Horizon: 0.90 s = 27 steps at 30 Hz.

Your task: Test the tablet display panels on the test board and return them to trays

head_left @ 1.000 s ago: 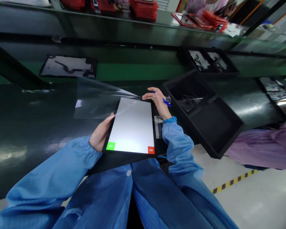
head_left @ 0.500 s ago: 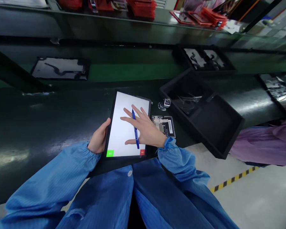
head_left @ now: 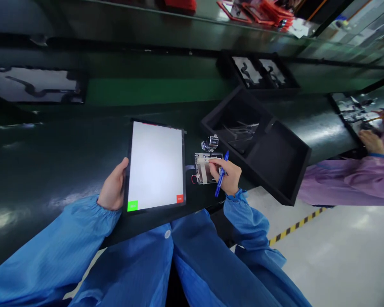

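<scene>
My left hand (head_left: pixel 113 187) grips the left edge of a flat display panel (head_left: pixel 156 166), its thumb on the rim and the other fingers hidden. The lit white screen has a green box at lower left and a red one at lower right. Right of it lies a small circuit board (head_left: pixel 204 174) with pale tape strips, a ribbon to the panel and a red wire. My right hand (head_left: pixel 228 175) is closed, a blue pen (head_left: pixel 222 178) tucked across its fingers. Its thumb and forefinger meet at the board's tape. A shiny metal piece with digits (head_left: pixel 210 143) stands behind the board.
An open black tray (head_left: pixel 277 166) with tweezers-like tools (head_left: pixel 243 132) stands at right. Behind it is another tray (head_left: pixel 259 72) with parts. A flat part (head_left: pixel 38 85) lies at far left. A co-worker's hands (head_left: pixel 373 140) are at far right. Red items (head_left: pixel 269 15) sit on the shelf.
My right hand has moved right, off the screen to the circuit board, and its spread fingers have closed with the pen. My left hand stays on the panel. The view has shifted.
</scene>
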{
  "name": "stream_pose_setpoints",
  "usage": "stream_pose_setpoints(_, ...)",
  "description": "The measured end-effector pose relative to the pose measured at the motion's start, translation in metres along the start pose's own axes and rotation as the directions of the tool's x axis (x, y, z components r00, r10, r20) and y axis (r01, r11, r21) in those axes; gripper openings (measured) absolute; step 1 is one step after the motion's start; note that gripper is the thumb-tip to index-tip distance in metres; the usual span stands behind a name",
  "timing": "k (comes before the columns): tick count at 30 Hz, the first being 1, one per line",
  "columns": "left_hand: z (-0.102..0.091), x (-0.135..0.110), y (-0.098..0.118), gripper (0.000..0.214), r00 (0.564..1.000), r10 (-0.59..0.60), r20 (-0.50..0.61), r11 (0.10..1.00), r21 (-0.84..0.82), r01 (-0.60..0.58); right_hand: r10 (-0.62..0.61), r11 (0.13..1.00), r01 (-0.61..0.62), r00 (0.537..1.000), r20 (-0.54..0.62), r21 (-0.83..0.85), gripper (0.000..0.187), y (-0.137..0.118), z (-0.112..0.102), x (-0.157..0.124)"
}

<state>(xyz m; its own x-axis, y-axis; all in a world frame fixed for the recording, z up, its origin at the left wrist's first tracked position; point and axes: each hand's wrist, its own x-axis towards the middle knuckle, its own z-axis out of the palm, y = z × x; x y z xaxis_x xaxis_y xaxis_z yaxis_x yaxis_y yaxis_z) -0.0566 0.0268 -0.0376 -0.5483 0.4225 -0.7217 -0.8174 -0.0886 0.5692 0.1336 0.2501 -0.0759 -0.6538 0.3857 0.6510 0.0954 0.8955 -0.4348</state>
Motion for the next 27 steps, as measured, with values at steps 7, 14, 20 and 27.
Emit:
stream_pose_setpoints(7,0.001,-0.002,0.004,0.04,0.999,0.021,-0.043,1.0,-0.006,-0.021,-0.107,0.987,0.132,0.966,0.234,-0.095,0.018,0.018,0.015,-0.017)
stream_pose_setpoints(14,-0.003,0.005,0.004,0.038,0.995,0.012,-0.097,0.999,0.04,-0.009,-0.18,0.97,0.215,0.948,0.261,-0.11,0.015,0.018,0.013,-0.019)
stream_pose_setpoints(20,0.0,0.005,0.004,0.036,0.991,0.033,-0.127,0.999,0.03,-0.03,-0.26,0.946,0.302,0.923,0.284,-0.116,0.016,0.017,0.013,-0.02)
stream_pose_setpoints(27,-0.002,0.007,0.004,0.037,0.993,0.008,-0.118,1.0,0.024,-0.005,-0.173,0.973,0.181,0.983,0.066,-0.146,0.014,0.011,0.009,-0.016)
